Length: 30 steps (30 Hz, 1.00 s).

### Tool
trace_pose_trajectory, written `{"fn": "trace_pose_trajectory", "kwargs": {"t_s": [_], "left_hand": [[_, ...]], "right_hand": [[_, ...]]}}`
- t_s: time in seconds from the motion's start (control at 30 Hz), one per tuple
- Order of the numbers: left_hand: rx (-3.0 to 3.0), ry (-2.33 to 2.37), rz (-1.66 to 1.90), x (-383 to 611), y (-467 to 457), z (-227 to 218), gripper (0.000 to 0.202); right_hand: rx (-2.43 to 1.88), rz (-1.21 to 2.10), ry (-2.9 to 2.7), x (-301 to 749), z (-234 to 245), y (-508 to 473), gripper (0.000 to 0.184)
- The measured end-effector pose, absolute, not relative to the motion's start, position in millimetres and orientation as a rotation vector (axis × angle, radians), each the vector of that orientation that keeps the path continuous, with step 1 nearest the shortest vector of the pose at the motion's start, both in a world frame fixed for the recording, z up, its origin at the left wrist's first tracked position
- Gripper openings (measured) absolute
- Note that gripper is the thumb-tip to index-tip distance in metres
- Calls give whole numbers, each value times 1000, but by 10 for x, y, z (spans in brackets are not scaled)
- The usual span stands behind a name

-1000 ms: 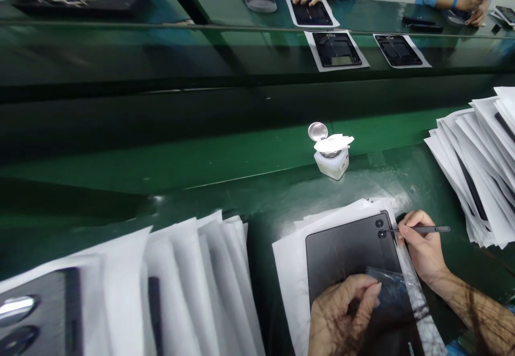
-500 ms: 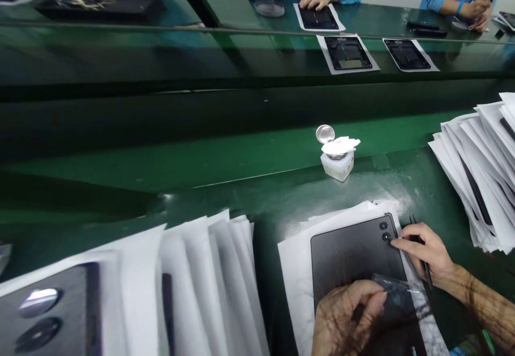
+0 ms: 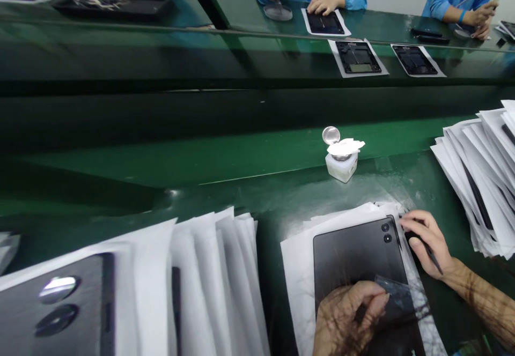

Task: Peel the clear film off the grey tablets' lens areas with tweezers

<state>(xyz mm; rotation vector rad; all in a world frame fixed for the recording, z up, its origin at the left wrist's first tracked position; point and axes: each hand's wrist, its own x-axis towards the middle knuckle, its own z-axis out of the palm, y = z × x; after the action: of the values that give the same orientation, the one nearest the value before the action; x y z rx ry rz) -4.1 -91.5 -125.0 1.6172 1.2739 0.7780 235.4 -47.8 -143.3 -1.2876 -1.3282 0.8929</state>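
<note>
A dark grey tablet back cover (image 3: 354, 251) with two small camera holes lies on white sheets (image 3: 295, 270) at the lower right. My left hand (image 3: 346, 318) presses on its near end, fingers closed on a piece of clear film (image 3: 396, 297) that curls up off the cover. My right hand (image 3: 426, 240) rests at the cover's far right corner, fingers curled round black tweezers (image 3: 426, 249) that point back toward my wrist.
A small white bottle (image 3: 341, 163) with an open metal lid and a wipe on top stands beyond the cover. Stacks of covers between white sheets lie at the left (image 3: 193, 286) and right (image 3: 483, 173). Across the belt, people in blue sleeves (image 3: 322, 2) work on tablets.
My right hand swung the tweezers from pointing at the camera holes to lying back along my hand, then drew slightly off the cover's corner. The left hand stayed on the film.
</note>
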Motion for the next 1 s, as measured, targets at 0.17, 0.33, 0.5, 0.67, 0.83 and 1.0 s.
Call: {"fn": "trace_pose_trajectory", "kwargs": {"t_s": [0.17,0.33,0.5,0.67,0.83,1.0], "left_hand": [[1630,1291,778,-34,-924,-1252,12],[1660,1291,786,-40,-916,-1252,13],[1677,1263,816,-58,-887,-1238,17],[1687,1269,848,-60,-900,-1274,10],[1695,1265,854,-47,-893,-1266,12],[1687,1269,849,-52,-893,-1218,12]], "right_hand": [[-1192,1006,-1247,2295,-1383,-323,30],[-1166,1107,-1269,2244,-1271,-263,11],[-1185,1082,-1278,2233,-1261,-278,14],[-1192,1053,-1309,2220,-1271,-267,15],[-1187,1019,-1360,2201,-1281,-260,16],[-1194,942,-1433,2217,-1307,-259,15]]}}
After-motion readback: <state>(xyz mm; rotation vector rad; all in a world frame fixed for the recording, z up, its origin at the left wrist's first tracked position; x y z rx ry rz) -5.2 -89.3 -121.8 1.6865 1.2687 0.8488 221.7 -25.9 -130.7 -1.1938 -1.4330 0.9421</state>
